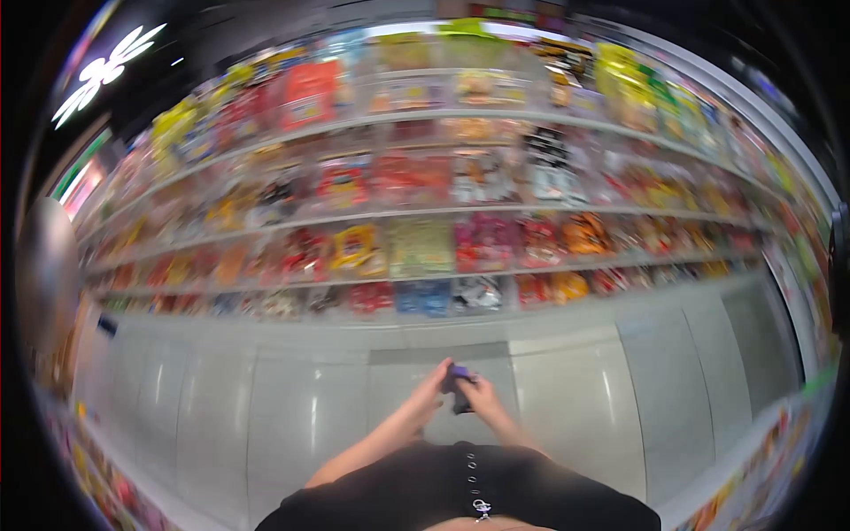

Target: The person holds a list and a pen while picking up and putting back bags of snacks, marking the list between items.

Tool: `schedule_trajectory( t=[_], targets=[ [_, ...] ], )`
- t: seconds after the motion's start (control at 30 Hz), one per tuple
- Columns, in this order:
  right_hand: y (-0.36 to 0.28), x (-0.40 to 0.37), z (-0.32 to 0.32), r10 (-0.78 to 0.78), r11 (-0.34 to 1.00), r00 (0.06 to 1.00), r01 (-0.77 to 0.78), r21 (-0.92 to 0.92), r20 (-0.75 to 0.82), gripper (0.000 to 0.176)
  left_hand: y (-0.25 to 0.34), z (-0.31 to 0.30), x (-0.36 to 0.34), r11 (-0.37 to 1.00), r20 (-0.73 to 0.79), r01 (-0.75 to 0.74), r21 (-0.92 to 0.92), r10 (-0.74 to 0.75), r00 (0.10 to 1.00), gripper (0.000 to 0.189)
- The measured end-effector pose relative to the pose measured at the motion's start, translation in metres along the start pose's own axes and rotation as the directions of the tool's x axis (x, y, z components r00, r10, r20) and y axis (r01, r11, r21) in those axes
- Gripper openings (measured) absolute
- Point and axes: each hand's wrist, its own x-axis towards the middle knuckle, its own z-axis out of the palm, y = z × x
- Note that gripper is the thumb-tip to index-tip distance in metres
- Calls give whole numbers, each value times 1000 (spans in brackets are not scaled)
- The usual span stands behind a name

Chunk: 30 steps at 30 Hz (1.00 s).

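1. One view, head, feeds my station: I look forward and down past a black garment with a ringed chain hanging at its front.

2. Item location: I find the small purple-and-black object between the two hands, in front of the body and above the floor. Blur prevents me from identifying it.

3. Right hand: I read the fingers as closed around the object's right side.

4. Left hand: I see it against the object's left side; I cannot tell whether its fingers grip or merely touch.

5. Current step: I judge this to be a two-handed hold or handling of the object.

6. Move requirement: in my judgement, any shift of the left hand calls for a firm right-hand hold, since a loose grip could drop the object.

7. Surroundings: beyond the floor I note curved-looking shelving loaded with packets, among them a yellow packet, a pale green packet and an orange packet. A further rack stands at lower right.

8. Obstructions: fingers cover part of the object, and smear makes packet labels unreadable to me.
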Motion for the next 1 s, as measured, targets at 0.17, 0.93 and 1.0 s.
schedule_trajectory(
  t=[0.17, 0.93, 1.0],
  targets=[
    [-53, -56, -11, 186, 939, 982, -176, 295, -6, 32, -18, 61, 7, 965, 231, 142, -223, -89, 969, 51],
    [-39, -98, -244, -330, 943, 675, 205, -262, -660, 23, -45, 215, 214, 974, 216, -134, 185, 93, 972, 36],
    [-42, -82, -280, -294, 955, 645, 235, -183, -705, 22, -26, 239, 246, 975, 211, -127, 185, 87, 974, 31]
  ],
)
